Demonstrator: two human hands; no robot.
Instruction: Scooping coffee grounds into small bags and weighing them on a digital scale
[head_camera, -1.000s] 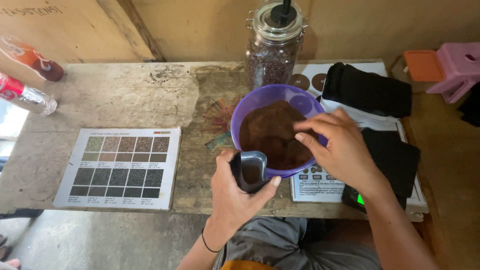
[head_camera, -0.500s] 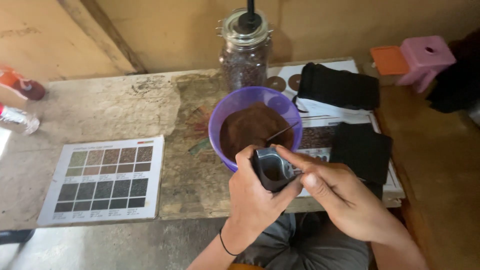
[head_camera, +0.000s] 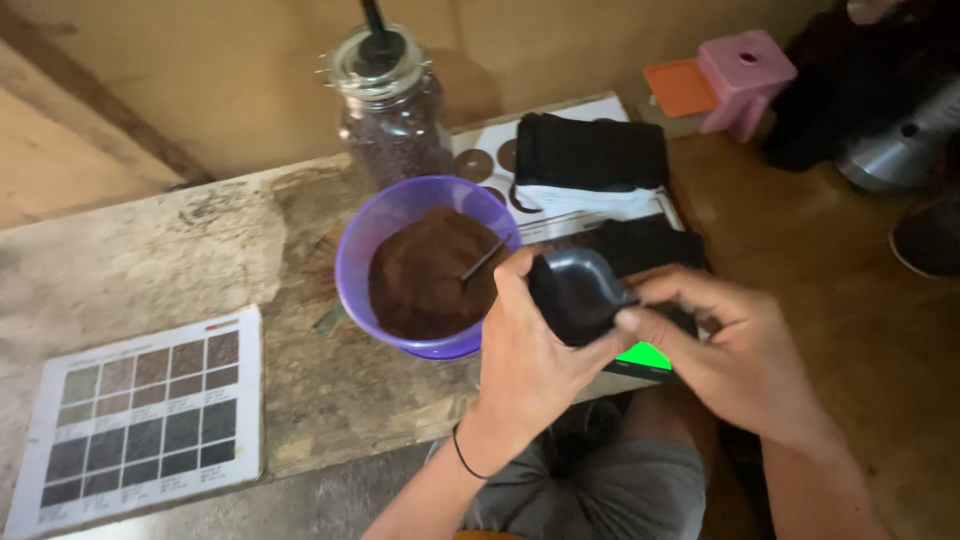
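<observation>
My left hand grips a small black pouch with its mouth open, held above the table's front edge. My right hand pinches the pouch's right rim with thumb and fingers. Just left of the pouch stands a purple bowl filled with brown ground powder; a thin spoon handle sticks out of the powder. A small scale with a lit green display shows below the pouch, partly hidden by my hands.
A glass jar of dark beans stands behind the bowl. A colour swatch chart lies at the left on the wooden table. Black pouches lie on printed sheets at the right. A pink stool stands beyond.
The view has swung right and down. My right hand left the spoon in the powder and took hold of the pouch's rim; the pouch has moved right, away from the bowl, over the scale.
</observation>
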